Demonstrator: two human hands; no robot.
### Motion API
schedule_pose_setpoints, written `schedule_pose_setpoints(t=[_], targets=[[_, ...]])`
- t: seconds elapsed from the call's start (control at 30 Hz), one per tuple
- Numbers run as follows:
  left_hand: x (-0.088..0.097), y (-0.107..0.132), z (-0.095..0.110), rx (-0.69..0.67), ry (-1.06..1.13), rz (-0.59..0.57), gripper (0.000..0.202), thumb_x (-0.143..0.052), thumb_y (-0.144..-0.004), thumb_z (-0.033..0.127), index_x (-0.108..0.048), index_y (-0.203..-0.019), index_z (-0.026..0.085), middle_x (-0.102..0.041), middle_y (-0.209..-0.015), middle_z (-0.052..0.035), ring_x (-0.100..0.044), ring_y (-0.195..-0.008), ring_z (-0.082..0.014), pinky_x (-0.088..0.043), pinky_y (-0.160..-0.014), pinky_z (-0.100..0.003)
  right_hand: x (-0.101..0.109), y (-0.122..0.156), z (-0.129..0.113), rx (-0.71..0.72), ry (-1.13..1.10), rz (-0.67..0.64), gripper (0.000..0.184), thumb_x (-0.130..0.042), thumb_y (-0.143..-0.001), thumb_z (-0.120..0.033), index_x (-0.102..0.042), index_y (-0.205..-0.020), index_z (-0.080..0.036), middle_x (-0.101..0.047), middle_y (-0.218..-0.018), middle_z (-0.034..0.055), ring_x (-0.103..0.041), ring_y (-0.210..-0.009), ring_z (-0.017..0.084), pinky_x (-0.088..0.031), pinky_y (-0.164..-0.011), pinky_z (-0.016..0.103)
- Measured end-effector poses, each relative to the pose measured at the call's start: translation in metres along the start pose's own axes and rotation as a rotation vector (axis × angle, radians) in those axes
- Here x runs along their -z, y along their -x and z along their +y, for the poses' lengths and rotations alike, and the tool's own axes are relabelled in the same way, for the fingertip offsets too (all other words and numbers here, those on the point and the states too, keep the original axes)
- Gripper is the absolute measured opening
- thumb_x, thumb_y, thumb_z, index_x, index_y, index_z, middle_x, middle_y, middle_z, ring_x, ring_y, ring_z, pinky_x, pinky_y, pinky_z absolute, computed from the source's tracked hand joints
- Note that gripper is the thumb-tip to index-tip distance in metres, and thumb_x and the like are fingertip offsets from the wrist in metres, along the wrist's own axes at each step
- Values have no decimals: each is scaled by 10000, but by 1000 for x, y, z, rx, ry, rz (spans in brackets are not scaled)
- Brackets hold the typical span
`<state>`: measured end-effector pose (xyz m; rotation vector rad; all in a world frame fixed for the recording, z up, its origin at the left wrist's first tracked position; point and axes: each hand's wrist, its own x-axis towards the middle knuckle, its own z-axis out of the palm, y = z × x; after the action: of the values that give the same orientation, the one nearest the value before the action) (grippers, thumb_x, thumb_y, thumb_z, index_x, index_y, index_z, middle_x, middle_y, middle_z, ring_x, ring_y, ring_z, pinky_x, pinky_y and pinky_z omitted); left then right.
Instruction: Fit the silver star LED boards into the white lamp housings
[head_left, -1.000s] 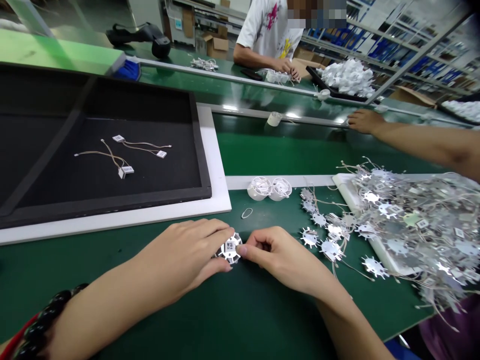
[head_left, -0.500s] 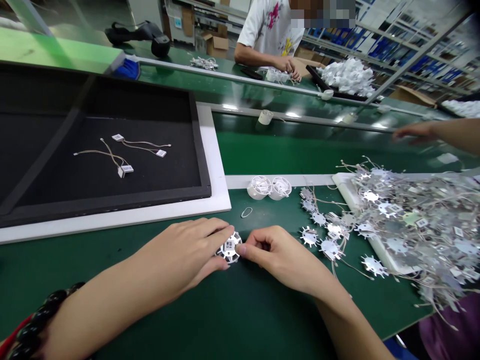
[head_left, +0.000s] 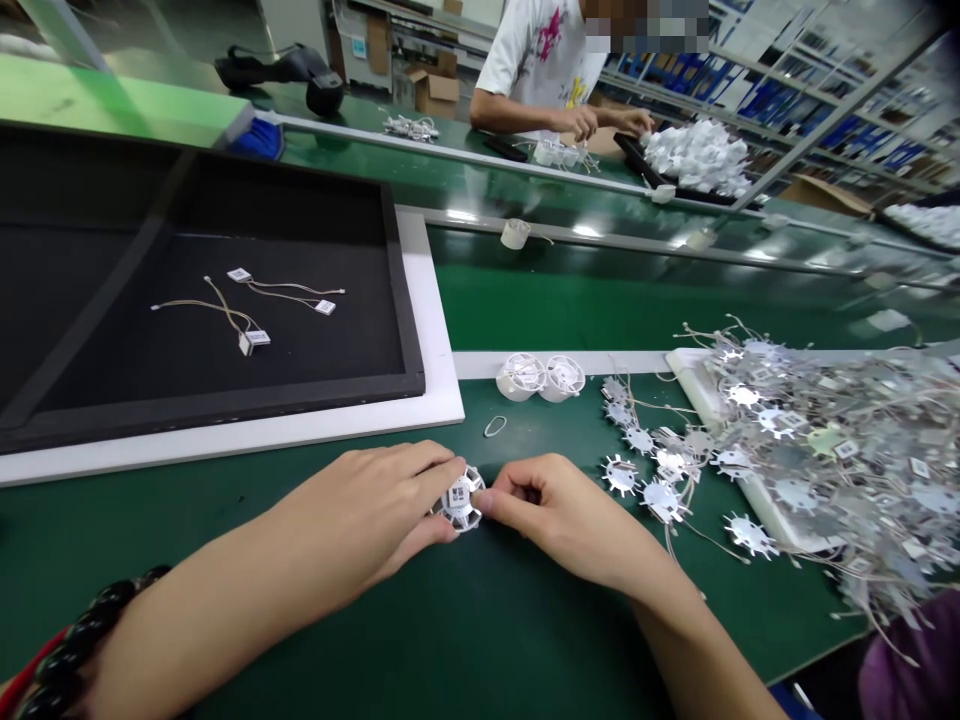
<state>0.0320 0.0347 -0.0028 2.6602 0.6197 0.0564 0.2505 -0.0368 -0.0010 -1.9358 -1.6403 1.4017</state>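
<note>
On the green tabletop, a round white plastic housing (head_left: 466,516) holds a silvery star-shaped plate and a square label-coded module (head_left: 458,493). My left hand (head_left: 397,495) is closed round its left side, fingers over the top and thumb at the lower edge. From the right, my right hand (head_left: 536,495) pinches at the rim with thumb and forefinger; anything tiny between those fingertips is hidden. Just beyond the hands lies a small white loop (head_left: 495,427). Two more round white housings (head_left: 521,377) stand side by side behind it.
A heap of silvery star-shaped plates with wires (head_left: 847,450) spills over a white foam board on the right. At left, a black tray (head_left: 330,345) holds several wired square modules. A green conveyor (head_left: 585,300) carries white housings. Across it, a co-worker (head_left: 536,80) handles parts.
My hands stay in nearly the same grip on the housing. A white housing on the conveyor has shifted left. The arm reaching in from the right is gone; the co-worker's hand reaches toward the white pile.
</note>
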Motion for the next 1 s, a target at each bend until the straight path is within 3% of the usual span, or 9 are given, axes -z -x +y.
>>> schedule_pose_setpoints(t=[0.23, 0.47, 0.83, 1.0], targets=[[-8, -2, 3, -78, -128, 136, 612, -811, -898, 403, -575, -1387, 120, -731, -1317, -118, -780, -1004, -315, -641, -742, -416, 11, 3, 4, 57, 49, 29, 365, -531, -1012, -428, -643, -753, -197, -577, -672, -17, -452, -607, 125, -320, -555, 274], [-17, -8, -1, -95, -93, 129, 370, -724, -966, 329, -626, -1287, 175, -753, -1271, -73, -786, -964, -295, -614, -689, -381, 14, 2, 5, 104, 124, 102, 302, -523, -1024, -358, -674, -812, -205, -612, -700, -10, -476, -633, 137, -338, -593, 279], [-16, -7, -5, -105, -79, 135, 335, -667, -999, 325, -629, -1303, 189, -755, -1278, -74, -791, -944, -287, -617, -685, -367, 20, 2, 10, 179, 208, 57, 254, -552, -1028, -292, -707, -843, -213, -669, -706, -23, -499, -623, 129, -337, -611, 276], [-18, -5, -8, -100, -7, 96, 375, -642, -1020, 325, -576, -1365, 195, -721, -1341, -81, -763, -1084, -274, -635, -804, -365, 20, 4, 12, 315, 258, 100, 178, -598, -1021, -245, -754, -942, -215, -770, -873, 7, -629, -715, 153, -409, -672, 286]])
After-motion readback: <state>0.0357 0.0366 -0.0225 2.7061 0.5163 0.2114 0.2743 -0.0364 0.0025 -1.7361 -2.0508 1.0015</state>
